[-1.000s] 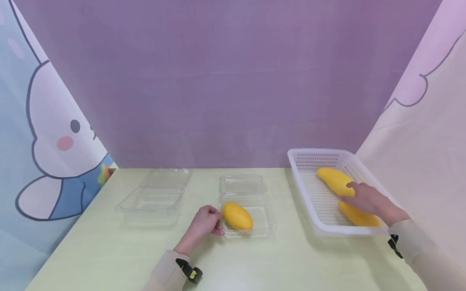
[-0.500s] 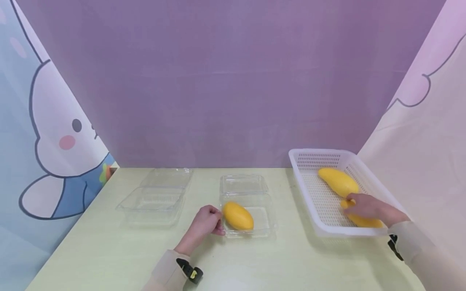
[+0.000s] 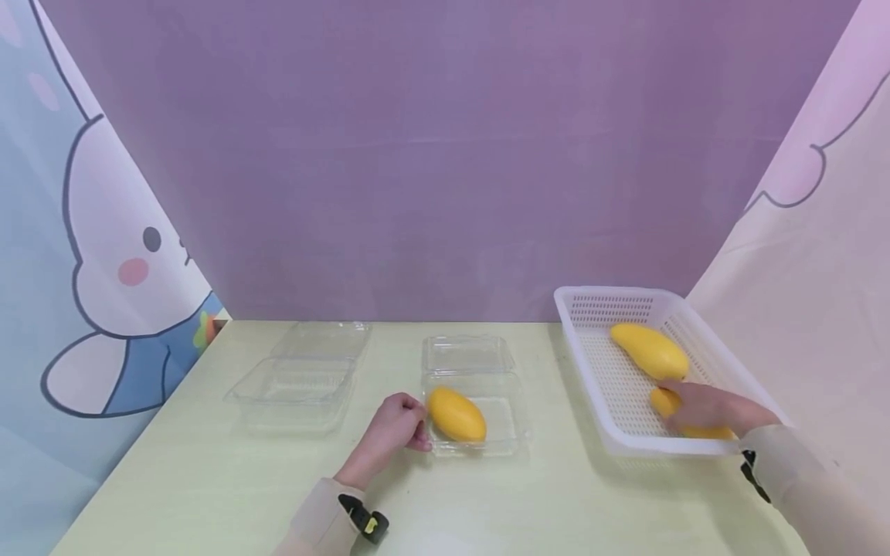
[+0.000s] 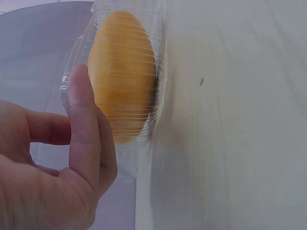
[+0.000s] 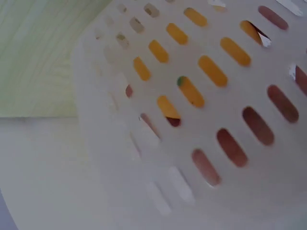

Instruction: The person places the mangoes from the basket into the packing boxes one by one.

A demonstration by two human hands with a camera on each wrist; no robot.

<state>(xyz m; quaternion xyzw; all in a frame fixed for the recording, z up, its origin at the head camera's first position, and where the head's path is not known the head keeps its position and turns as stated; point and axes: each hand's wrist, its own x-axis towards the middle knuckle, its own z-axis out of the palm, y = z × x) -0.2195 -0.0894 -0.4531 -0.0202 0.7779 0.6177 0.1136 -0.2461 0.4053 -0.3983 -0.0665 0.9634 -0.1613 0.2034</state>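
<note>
My left hand [image 3: 396, 425] is at the left side of a clear plastic clamshell container [image 3: 502, 417], pinching its rim with curled fingers. A yellow mango [image 3: 456, 415] lies inside that container, its lid folded back; in the left wrist view the mango [image 4: 122, 72] shows through the ribbed wall beside my fingers [image 4: 82, 100]. My right hand [image 3: 705, 408] reaches into a white slotted basket [image 3: 667, 445] and grips the nearer mango [image 3: 663, 401], covering much of it. Through the slots, the right wrist view shows bits of mango [image 5: 212, 71] and hand. A second mango [image 3: 650, 351] lies behind it.
Another clear clamshell container [image 3: 295, 394] stands with its lid back on the left of the pale table [image 3: 445, 510]. A purple backdrop [image 3: 431, 170] rises behind, with printed cloths on both sides.
My right hand has come down from between the two basket mangoes onto the nearer one and closed around it. The left hand has stayed at the container.
</note>
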